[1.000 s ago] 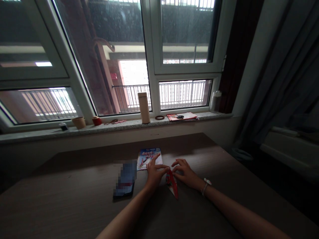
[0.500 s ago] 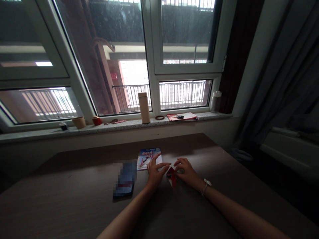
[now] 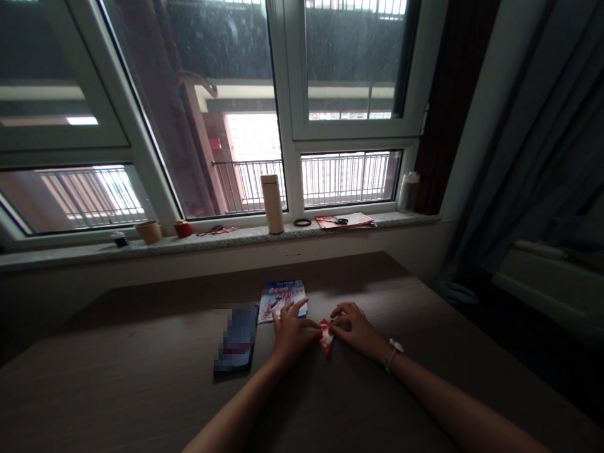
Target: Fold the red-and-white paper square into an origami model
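A small folded paper (image 3: 326,343), red with pale patches and pointed at its near end, is between my hands at the table's middle. My left hand (image 3: 293,332) has its thumb at the paper's left edge, its other fingers raised and spread over a printed leaflet. From the other side, my right hand (image 3: 355,328) pinches the right edge with thumb and curled fingers. A bracelet sits on my right wrist. Behind my left hand lies the blue and white leaflet (image 3: 270,302), partly covered by the fingers. A phone (image 3: 240,340), its screen blurred, rests left of that hand.
The brown table (image 3: 141,352) reaches toward a stone window sill (image 3: 226,242). On the sill stand a beige flask (image 3: 272,204), a paper cup (image 3: 150,232), a red spool (image 3: 183,228), a bracelet (image 3: 302,223), scissors (image 3: 340,221) on red papers, and a clear bottle (image 3: 408,192).
The folded paper now shows a paler patterned face instead of a dark red one. My left hand has lowered slightly, its thumb now touching the paper. My right hand stays at the right edge.
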A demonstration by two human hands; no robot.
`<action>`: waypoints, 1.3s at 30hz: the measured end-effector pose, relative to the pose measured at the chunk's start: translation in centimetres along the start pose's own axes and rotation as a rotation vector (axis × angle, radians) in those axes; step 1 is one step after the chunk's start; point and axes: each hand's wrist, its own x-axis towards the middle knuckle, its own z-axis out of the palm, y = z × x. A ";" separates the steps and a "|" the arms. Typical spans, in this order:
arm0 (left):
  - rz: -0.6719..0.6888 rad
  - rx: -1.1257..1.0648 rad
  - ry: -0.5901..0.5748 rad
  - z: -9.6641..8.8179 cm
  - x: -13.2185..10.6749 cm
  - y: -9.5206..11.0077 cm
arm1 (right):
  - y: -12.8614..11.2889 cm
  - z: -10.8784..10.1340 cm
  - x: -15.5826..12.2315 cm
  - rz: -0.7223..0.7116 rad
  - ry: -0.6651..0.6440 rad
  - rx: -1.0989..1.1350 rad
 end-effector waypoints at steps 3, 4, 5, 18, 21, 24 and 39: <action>-0.002 0.016 -0.009 -0.2 -0.1 0.2 | 0.1 0.1 0.2 0.029 0.016 0.004; -0.004 0.015 -0.010 -0.2 -0.1 0.2 | 0.1 0.2 0.2 0.034 0.015 0.000; -0.004 0.012 -0.010 -0.2 -0.1 0.3 | 0.2 0.3 0.3 0.041 0.012 -0.006; -0.028 0.049 0.038 1.1 0.5 0.6 | -0.4 0.7 0.7 0.143 -0.004 -0.109; -0.057 0.034 0.017 1.2 0.6 0.6 | -0.4 0.8 0.7 0.157 -0.013 -0.107; -0.083 0.017 -0.023 1.3 0.8 0.4 | -0.4 0.9 0.9 0.188 -0.005 -0.107; -0.189 0.068 -0.204 -0.1 1.4 1.0 | -0.7 0.7 1.2 0.237 -0.084 -0.104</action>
